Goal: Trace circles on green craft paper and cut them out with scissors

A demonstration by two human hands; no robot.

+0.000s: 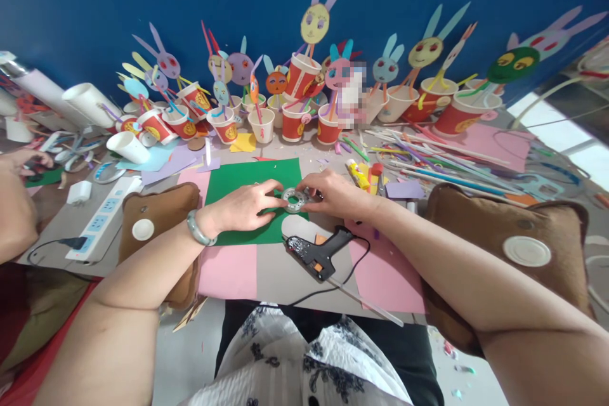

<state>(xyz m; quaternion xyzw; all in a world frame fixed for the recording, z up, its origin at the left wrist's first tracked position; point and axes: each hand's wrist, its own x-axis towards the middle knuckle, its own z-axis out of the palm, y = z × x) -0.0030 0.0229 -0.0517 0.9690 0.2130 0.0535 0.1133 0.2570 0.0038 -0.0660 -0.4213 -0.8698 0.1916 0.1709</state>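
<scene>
My left hand (252, 206) is closed with thumb and fingers at the left side of a round, greyish see-through ring (295, 209). Opposite it, my right hand (335, 193) pinches the ring's right side. The ring looks like plastic; its exact kind is unclear. Beneath it lies a sheet of green paper (233, 187), which shows through the hole. A black glue gun (321, 257) rests on its side just below my hands, with a white glue stick (371, 306) at its rear. Pink paper (228, 273) lies under the green sheet's near edge.
Paper cups with rabbit-faced figures (314, 23) line the back. Coloured strips (428, 162) and a yellow glue stick (358, 174) lie at right. Brown pouches (157, 222) sit on both sides, a power strip (107, 216) further left. Another person's arm (16, 209) reaches in there.
</scene>
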